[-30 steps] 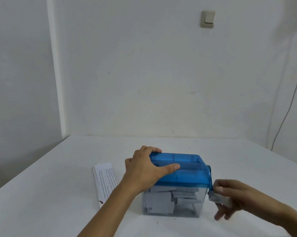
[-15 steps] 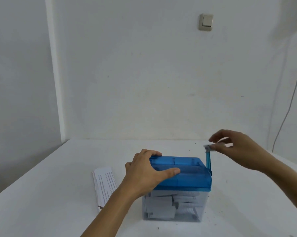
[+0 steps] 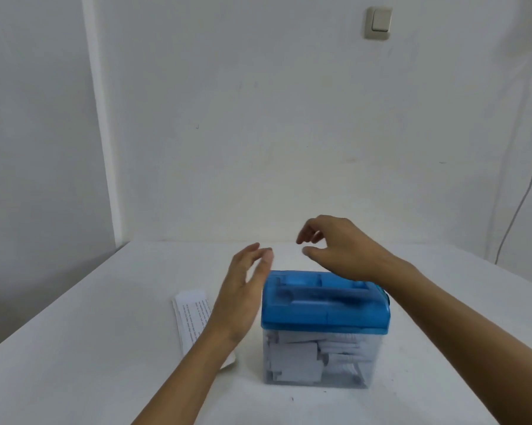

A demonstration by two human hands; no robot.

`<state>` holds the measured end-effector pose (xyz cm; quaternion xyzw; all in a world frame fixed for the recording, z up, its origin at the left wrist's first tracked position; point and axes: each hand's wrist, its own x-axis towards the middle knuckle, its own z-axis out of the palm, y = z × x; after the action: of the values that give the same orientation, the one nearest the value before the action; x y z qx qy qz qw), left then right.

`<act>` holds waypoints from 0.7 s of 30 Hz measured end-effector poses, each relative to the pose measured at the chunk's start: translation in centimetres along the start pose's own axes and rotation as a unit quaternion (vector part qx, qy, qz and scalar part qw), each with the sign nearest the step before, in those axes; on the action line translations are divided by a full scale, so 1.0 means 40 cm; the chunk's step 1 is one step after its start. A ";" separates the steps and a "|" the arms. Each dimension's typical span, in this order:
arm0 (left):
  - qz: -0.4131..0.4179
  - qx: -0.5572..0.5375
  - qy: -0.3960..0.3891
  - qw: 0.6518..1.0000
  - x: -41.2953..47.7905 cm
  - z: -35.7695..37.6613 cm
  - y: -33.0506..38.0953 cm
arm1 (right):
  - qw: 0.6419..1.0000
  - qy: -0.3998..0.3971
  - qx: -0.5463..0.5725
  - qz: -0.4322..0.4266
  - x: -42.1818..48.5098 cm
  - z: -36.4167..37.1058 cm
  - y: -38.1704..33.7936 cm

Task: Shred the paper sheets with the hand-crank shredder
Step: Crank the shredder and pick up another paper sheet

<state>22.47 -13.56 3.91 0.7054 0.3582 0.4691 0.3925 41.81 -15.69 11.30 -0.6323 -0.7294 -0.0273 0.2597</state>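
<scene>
Hovering around the shredder (image 3: 324,305) — left hand (image 3: 243,289), right hand (image 3: 341,246) — each grip slack, empty.

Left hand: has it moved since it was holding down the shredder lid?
Yes. The left hand has come off the blue lid, shifting left and up, fingers straight.

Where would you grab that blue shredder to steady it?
Probably its blue lid, clasped over the left edge by the left hand coming from the left: the lid is broad and flat, and that leaves the right side free for cranking.
</scene>
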 end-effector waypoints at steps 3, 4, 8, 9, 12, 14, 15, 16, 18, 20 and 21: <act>-0.015 0.012 0.070 0.997 -0.004 -0.076 -0.042 | 1.000 -0.014 0.006 -0.013 0.023 0.033 -0.062; -0.026 0.023 0.091 0.995 -0.007 -0.107 -0.057 | 1.000 -0.016 0.009 -0.019 0.027 0.043 -0.083; -0.089 0.031 0.180 0.979 -0.025 -0.207 -0.105 | 0.996 -0.004 0.055 -0.069 0.030 0.076 -0.189; -0.096 0.032 0.192 0.976 -0.030 -0.222 -0.115 | 0.994 0.007 0.070 -0.082 0.029 0.086 -0.218; -0.116 0.022 0.211 0.970 -0.040 -0.247 -0.153 | 0.987 0.020 0.121 -0.108 0.023 0.136 -0.297; -0.127 0.004 0.215 0.968 -0.045 -0.253 -0.190 | 0.983 -0.006 0.150 -0.105 0.018 0.193 -0.329; -0.132 0.003 0.215 0.968 -0.048 -0.253 -0.210 | 0.982 -0.029 0.159 -0.096 0.014 0.228 -0.337; -0.134 0.011 0.215 0.967 -0.053 -0.251 -0.230 | 0.982 -0.057 0.160 -0.078 0.008 0.266 -0.340; -0.134 0.052 0.207 0.968 -0.063 -0.244 -0.267 | 0.986 -0.106 0.129 -0.025 -0.003 0.353 -0.331; -0.136 0.100 0.190 0.967 -0.072 -0.235 -0.287 | 0.986 -0.140 0.075 0.043 -0.012 0.429 -0.312; -0.135 0.119 0.181 0.967 -0.072 -0.232 -0.295 | 0.984 -0.150 0.057 0.077 -0.014 0.460 -0.302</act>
<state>11.24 -8.91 -5.35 0.5956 0.5684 0.4856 0.2940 24.20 -11.83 -1.33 -0.6677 -0.7094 0.1296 0.1849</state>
